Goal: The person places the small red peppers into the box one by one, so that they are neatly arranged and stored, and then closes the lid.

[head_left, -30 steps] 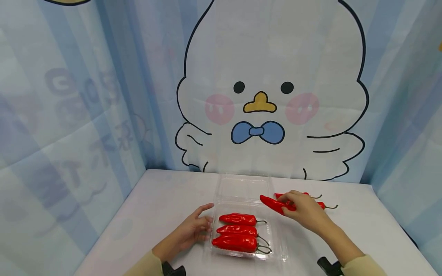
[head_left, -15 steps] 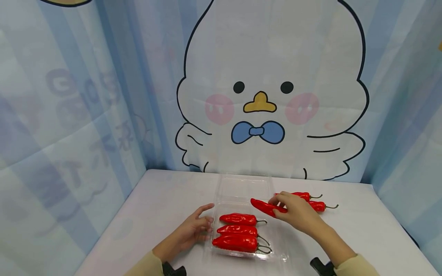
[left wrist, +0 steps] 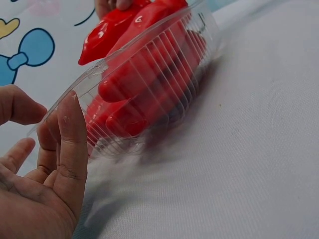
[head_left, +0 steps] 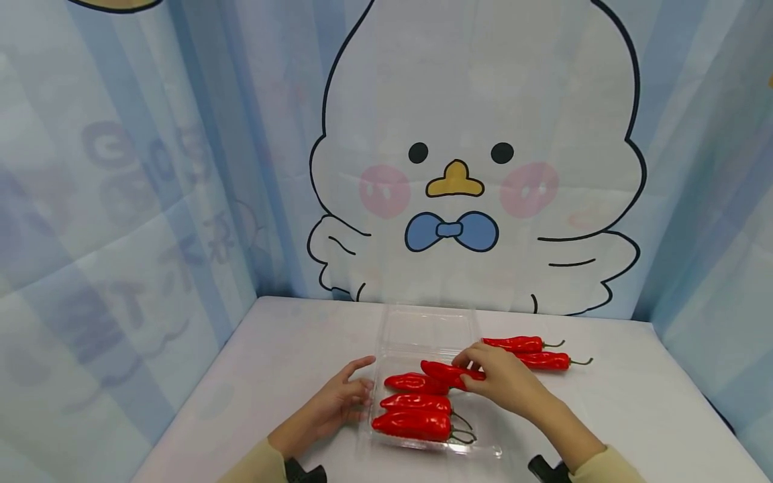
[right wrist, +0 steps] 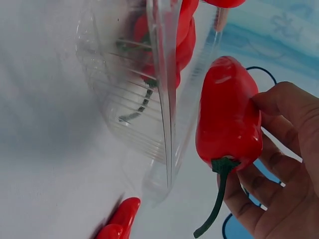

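My right hand (head_left: 506,379) pinches a red chili pepper (right wrist: 229,114) by its sides, thumb on one side and fingers on the other. The pepper's green stem hangs free in the right wrist view. It is held above the clear plastic container (head_left: 483,436), overlapping the rearmost of several red peppers (head_left: 413,425) lying inside in a row. At the container's left side is my left hand (head_left: 329,406), its fingers loosely extended, fingertips (left wrist: 71,107) right at the rim. The container's hinged lid (head_left: 425,329) lies folded back behind it.
Two more red peppers (head_left: 546,361) lie on the white table (head_left: 290,335), behind and right of the container. A light blue curtain (head_left: 151,201) with a cartoon bird rises at the table's back edge and along both sides.
My right hand has brought the pepper leftward and lower, from beside the two table peppers to over the container. My left hand stays at the container's left side.
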`<action>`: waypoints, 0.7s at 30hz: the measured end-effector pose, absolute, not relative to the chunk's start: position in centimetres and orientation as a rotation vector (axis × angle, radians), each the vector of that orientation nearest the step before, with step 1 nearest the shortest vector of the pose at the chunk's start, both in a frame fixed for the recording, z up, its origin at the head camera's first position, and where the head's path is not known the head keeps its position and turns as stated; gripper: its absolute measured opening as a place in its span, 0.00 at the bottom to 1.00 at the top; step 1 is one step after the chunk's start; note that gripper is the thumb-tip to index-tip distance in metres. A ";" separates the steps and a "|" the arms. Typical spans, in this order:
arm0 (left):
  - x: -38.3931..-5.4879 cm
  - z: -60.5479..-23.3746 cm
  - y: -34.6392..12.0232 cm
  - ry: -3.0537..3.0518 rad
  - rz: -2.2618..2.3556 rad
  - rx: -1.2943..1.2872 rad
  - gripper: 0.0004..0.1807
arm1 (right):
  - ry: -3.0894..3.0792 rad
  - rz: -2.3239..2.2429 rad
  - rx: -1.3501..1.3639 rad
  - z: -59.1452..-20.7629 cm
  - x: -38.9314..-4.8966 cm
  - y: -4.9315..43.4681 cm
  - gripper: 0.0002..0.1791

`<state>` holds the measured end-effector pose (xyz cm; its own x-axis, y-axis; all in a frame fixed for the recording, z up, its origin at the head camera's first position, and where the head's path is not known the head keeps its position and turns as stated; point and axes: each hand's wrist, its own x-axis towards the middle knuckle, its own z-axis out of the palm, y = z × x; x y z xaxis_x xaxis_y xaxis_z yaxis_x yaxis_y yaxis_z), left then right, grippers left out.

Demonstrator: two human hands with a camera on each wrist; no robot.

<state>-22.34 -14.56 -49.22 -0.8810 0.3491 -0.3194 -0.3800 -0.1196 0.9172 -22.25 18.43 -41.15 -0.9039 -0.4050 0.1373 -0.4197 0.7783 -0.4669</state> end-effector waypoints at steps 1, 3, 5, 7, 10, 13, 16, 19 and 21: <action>-22.4 -49.3 -14.6 1.687 2.044 -0.036 0.42 | -2.931 0.778 0.698 -41.2 -22.2 18.3 0.12; -22.5 -49.3 -14.6 1.689 2.046 -0.042 0.42 | -2.923 0.772 0.729 -41.2 -22.3 18.0 0.12; -22.6 -49.3 -14.6 1.692 2.047 -0.045 0.42 | -2.918 0.769 0.758 -41.3 -22.3 17.7 0.12; -22.6 -49.3 -14.6 1.698 2.048 -0.047 0.42 | -2.916 0.775 0.785 -41.5 -22.3 17.4 0.11; -22.6 -49.4 -14.7 1.699 2.049 -0.046 0.42 | -2.924 0.791 0.813 -41.8 -22.3 17.1 0.11; -22.6 -49.4 -14.7 1.694 2.050 -0.047 0.42 | -2.933 0.814 0.840 -42.0 -22.2 16.7 0.11; -22.6 -49.5 -14.7 1.686 2.053 -0.046 0.42 | -2.939 0.843 0.870 -42.2 -22.1 16.3 0.10; -22.5 -49.6 -14.7 1.686 2.054 -0.038 0.42 | -2.939 0.847 0.896 -42.4 -22.0 15.8 0.10; -22.5 -49.6 -14.7 1.687 2.052 -0.036 0.42 | -2.939 0.839 0.911 -42.4 -21.9 15.5 0.10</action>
<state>-22.53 -14.69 -49.58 -0.8845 0.3436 -0.3156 -0.3760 -0.1246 0.9182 -21.91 15.50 -42.45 -0.8359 -0.5385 0.1067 -0.5136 0.6985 -0.4983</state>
